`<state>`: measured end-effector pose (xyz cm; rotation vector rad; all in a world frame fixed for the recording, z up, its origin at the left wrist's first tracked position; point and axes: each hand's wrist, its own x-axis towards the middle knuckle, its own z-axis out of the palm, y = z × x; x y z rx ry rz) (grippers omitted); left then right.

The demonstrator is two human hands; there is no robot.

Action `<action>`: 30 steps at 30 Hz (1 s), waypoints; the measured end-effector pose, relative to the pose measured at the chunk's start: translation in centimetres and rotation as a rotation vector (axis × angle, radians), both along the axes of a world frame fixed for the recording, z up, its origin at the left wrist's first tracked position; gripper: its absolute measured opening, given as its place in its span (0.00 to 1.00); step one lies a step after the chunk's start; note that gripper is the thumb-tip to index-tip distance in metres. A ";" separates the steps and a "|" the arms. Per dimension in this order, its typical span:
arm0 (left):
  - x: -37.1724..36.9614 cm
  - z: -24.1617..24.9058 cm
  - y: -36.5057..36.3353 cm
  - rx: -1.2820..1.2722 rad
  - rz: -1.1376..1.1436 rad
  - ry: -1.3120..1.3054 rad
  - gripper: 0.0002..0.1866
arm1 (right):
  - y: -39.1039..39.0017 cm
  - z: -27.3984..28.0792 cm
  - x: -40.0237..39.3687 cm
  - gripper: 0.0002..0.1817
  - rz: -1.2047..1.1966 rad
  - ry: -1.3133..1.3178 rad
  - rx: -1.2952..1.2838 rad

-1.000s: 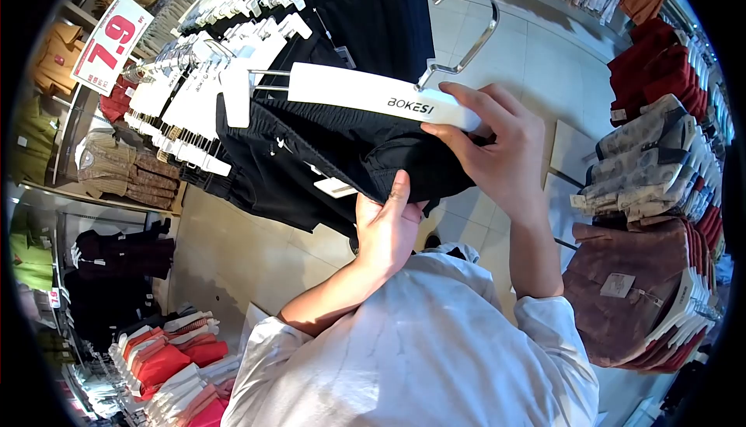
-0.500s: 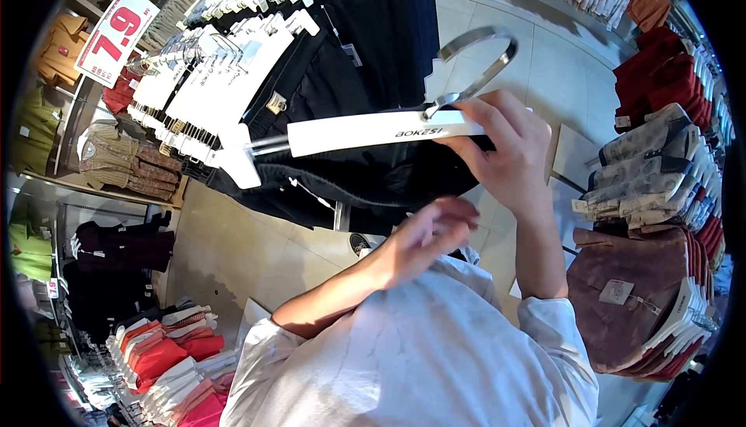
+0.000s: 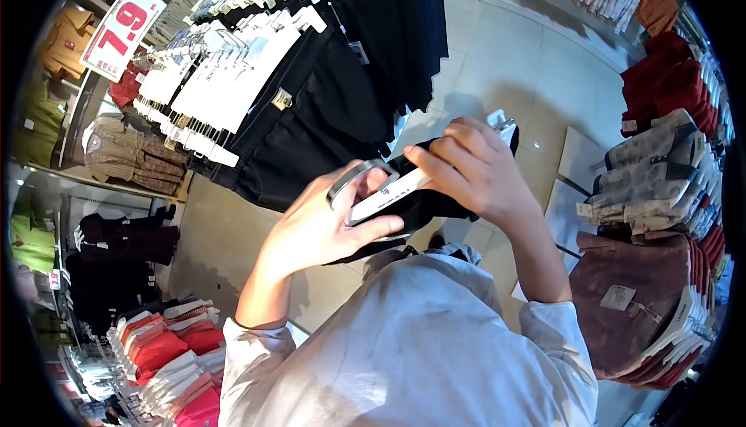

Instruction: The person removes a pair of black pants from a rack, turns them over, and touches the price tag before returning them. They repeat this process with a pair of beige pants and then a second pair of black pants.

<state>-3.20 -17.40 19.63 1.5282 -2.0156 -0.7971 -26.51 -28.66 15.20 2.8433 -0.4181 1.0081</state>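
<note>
A white clip hanger (image 3: 388,196) with a flat metal hook (image 3: 359,180) lies slantwise between my hands, near my chest. My left hand (image 3: 307,221) grips its lower left end beside the hook, thumb along the near side. On the upper right part, the fingers of my right hand (image 3: 478,167) are closed over the bar. Black cloth, apparently a garment on the hanger (image 3: 423,208), hangs below it, mostly hidden by my hands. Beyond my hands, black trousers (image 3: 299,128) hang in a row on white hangers on the rack.
A 7.9 price sign (image 3: 123,29) stands at upper left. Red and pink clothes (image 3: 167,349) hang at lower left. To the right are brown garments (image 3: 629,303), patterned ones (image 3: 653,163) and dark red ones (image 3: 668,81). Pale tiled floor (image 3: 505,54) lies between the racks.
The hanger has come off the rack's side, swung round and moved down towards my chest. My left hand, free before, now grips its hook end. My right hand has shifted down slightly.
</note>
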 end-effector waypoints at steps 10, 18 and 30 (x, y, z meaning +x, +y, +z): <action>-1.9 -5.0 -0.1 0.498 0.179 0.686 0.11 | 3.7 -6.2 -0.8 0.30 -0.322 -0.476 0.552; -4.9 -5.2 0.5 0.530 0.079 0.636 0.13 | 2.5 -10.1 2.4 0.36 -0.501 -0.972 1.215; -4.2 -4.7 -0.6 0.575 0.229 0.808 0.17 | 1.0 -11.0 -0.1 0.21 -0.453 -1.198 1.616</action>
